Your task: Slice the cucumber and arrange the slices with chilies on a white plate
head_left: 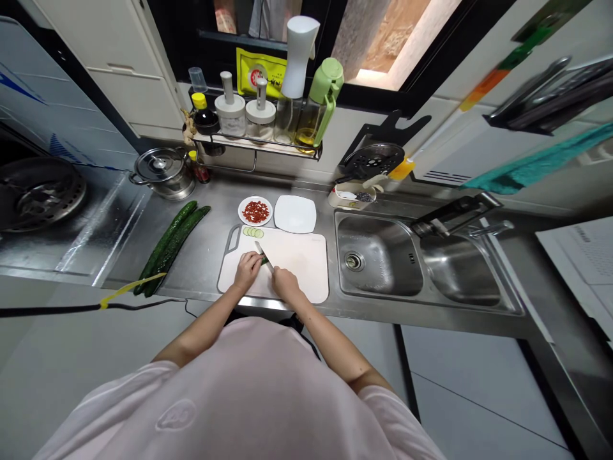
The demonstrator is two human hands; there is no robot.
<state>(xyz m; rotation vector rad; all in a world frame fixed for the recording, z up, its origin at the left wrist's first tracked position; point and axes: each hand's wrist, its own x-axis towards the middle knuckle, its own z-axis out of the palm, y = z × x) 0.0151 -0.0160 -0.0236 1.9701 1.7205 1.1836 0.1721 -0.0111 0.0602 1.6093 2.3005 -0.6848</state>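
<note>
The steel counter (201, 259) carries a double sink (378, 246) and, left of it, a white cutting board (304, 265), with two whole cucumbers (173, 246) lying on the counter to the board's left and a round plate (244, 214) of chopped red pieces and a bare square plate (295, 214) just behind it. The right hand (286, 284) is closed around the knife (264, 255), whose blade stands on the board against a cucumber piece (263, 259). The left hand (248, 269) curls over that piece, and a few cucumber slices (253, 232) lie on the board just beyond the hands.
</note>
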